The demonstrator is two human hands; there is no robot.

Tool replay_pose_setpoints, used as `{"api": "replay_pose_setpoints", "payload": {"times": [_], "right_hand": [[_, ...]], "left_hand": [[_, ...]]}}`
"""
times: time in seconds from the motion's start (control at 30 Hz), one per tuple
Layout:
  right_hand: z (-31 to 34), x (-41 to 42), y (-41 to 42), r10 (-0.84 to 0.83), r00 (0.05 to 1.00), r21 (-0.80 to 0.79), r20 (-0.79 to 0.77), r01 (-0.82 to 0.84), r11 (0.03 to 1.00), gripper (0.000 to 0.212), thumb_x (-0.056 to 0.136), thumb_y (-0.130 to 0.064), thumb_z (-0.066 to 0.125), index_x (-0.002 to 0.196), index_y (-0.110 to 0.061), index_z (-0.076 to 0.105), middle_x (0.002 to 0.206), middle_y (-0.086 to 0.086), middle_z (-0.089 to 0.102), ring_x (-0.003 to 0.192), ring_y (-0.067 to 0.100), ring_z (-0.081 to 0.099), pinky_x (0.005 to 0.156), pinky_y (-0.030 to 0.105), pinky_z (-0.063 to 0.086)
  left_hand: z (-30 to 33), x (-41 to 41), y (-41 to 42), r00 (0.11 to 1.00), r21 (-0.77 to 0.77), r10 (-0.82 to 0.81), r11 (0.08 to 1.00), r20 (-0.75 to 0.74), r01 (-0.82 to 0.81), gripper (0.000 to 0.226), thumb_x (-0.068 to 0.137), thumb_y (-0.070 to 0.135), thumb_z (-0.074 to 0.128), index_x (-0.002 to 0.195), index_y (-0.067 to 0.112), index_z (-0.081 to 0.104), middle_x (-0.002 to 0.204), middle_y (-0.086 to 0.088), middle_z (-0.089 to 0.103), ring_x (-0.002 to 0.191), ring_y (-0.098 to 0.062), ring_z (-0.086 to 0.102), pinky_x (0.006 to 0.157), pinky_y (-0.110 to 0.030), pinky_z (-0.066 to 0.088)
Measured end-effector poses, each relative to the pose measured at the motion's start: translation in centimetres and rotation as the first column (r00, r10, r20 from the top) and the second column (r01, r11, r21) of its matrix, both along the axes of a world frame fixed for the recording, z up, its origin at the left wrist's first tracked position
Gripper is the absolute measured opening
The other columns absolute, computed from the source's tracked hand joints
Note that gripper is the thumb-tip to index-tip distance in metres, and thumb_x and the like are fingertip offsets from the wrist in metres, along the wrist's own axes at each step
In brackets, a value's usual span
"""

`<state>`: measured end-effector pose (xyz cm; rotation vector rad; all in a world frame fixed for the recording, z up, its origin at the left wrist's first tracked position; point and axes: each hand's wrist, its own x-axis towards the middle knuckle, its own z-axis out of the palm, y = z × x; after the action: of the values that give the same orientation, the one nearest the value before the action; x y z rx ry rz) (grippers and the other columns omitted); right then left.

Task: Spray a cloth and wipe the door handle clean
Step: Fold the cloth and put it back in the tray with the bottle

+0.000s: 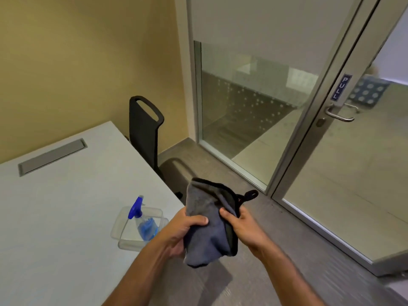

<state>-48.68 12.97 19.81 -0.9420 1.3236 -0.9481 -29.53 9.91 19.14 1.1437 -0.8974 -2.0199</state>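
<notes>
On the left, the table (66,217) is carrying a clear tray (120,226) near its right edge, and the spray bottle (143,221) is standing in that tray, untouched by us. Just right of it, we are holding the cloth (209,226) between both hands: our left hand (185,230) is gripping its lower left side with the thumb on top, and our right hand (240,226) is pinching its dark-bound right edge. We cannot tell whether the cloth is already damp; the fabric is showing no clear wet patch. Further right, the door (331,173) is standing shut, and its handle (340,114) is sitting well apart from us, under the "PULL" sign (341,87). We are judging the wiping as all still to come.
</notes>
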Motion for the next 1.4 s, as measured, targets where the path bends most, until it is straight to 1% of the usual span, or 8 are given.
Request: {"api": "replay_pose_setpoints", "payload": {"times": [0.17,0.4,0.53,0.77,1.03,1.2,1.3,1.4], "right_hand": [[0.3,5.0,-2.0,-0.003,1.000,-0.048,0.024,0.004,0.999,0.029,0.099,-0.007,0.060,0.127,-0.015,0.066,0.116,0.006,0.078,0.114,0.023,0.071,0.090,0.029,0.060],[-0.8,10.1,-4.8,0.031,0.999,-0.074,-0.011,-0.031,0.997,0.092,0.079,-0.041,0.086,0.154,-0.041,0.033,0.137,-0.015,0.062,0.131,0.013,0.058,0.110,0.044,0.048],[-0.7,11.3,-5.8,0.118,0.993,-0.078,0.022,-0.116,0.990,0.070,0.067,-0.040,0.092,0.129,-0.042,0.059,0.121,-0.011,0.075,0.112,0.007,0.070,0.084,0.020,0.058],[-1.7,11.7,-8.5,0.152,0.952,0.038,0.264,-0.168,0.985,0.047,0.078,-0.006,0.076,0.124,-0.003,0.067,0.118,0.019,0.076,0.113,0.036,0.070,0.092,0.039,0.059],[-2.6,12.3,-12.6,0.336,0.879,-0.032,0.337,-0.346,0.938,0.056,0.083,-0.001,0.072,0.131,-0.026,0.057,0.122,0.005,0.075,0.113,0.023,0.071,0.087,0.032,0.061],[-3.2,14.4,-14.2,0.442,0.830,-0.060,0.340,-0.450,0.891,0.026,0.091,0.004,0.060,0.116,0.003,0.067,0.115,0.020,0.074,0.105,0.034,0.071,0.086,0.037,0.061],[-3.5,16.1,-15.0,0.468,0.817,-0.004,0.337,-0.496,0.869,0.024,0.086,0.016,0.052,0.103,0.010,0.067,0.096,0.022,0.071,0.089,0.031,0.067,0.076,0.033,0.062],[-2.7,17.7,-16.1,0.490,0.691,0.031,0.531,-0.594,0.804,0.026,0.068,-0.012,0.067,0.091,-0.003,0.076,0.086,0.012,0.072,0.083,0.027,0.066,0.072,0.030,0.058]], "left_hand": [[-0.6,5.8,-2.0,0.990,-0.125,0.081,0.990,0.119,-0.067,0.071,0.050,0.018,0.087,0.118,0.007,0.071,0.112,-0.016,0.079,0.106,-0.031,0.073,0.083,-0.035,0.061],[-1.3,11.5,-3.6,0.988,-0.236,0.050,0.972,0.145,-0.015,0.032,0.080,0.009,0.075,0.106,0.027,0.080,0.110,-0.010,0.081,0.106,-0.022,0.077,0.086,-0.028,0.062],[-2.1,12.6,-4.4,0.986,-0.202,0.110,0.976,0.128,-0.083,0.032,0.072,0.007,0.072,0.097,0.025,0.082,0.106,-0.013,0.081,0.099,-0.023,0.078,0.083,-0.027,0.061],[-2.3,12.6,-5.2,0.960,-0.221,0.210,0.961,0.188,-0.167,0.033,0.075,0.028,0.078,0.108,0.032,0.079,0.113,-0.007,0.081,0.107,-0.022,0.077,0.088,-0.032,0.061],[-0.9,14.5,-5.7,0.892,-0.264,0.394,0.905,0.221,-0.334,0.037,0.085,0.018,0.072,0.122,0.015,0.070,0.117,-0.009,0.079,0.107,-0.026,0.076,0.089,-0.039,0.061],[-0.8,16.4,-4.7,0.863,-0.219,0.461,0.881,0.206,-0.419,0.031,0.095,-0.004,0.054,0.092,0.017,0.078,0.094,-0.007,0.076,0.088,-0.022,0.070,0.078,-0.032,0.059],[-1.0,18.3,-3.8,0.833,-0.216,0.505,0.860,0.227,-0.462,0.022,0.097,0.009,0.051,0.098,-0.009,0.063,0.096,-0.014,0.061,0.091,-0.028,0.053,0.084,-0.043,0.043],[-1.0,21.1,-3.1,0.821,-0.198,0.551,0.830,0.148,-0.521,0.041,0.079,0.013,0.049,0.102,-0.019,0.056,0.099,-0.016,0.051,0.091,-0.033,0.039,0.077,-0.042,0.035]]}}
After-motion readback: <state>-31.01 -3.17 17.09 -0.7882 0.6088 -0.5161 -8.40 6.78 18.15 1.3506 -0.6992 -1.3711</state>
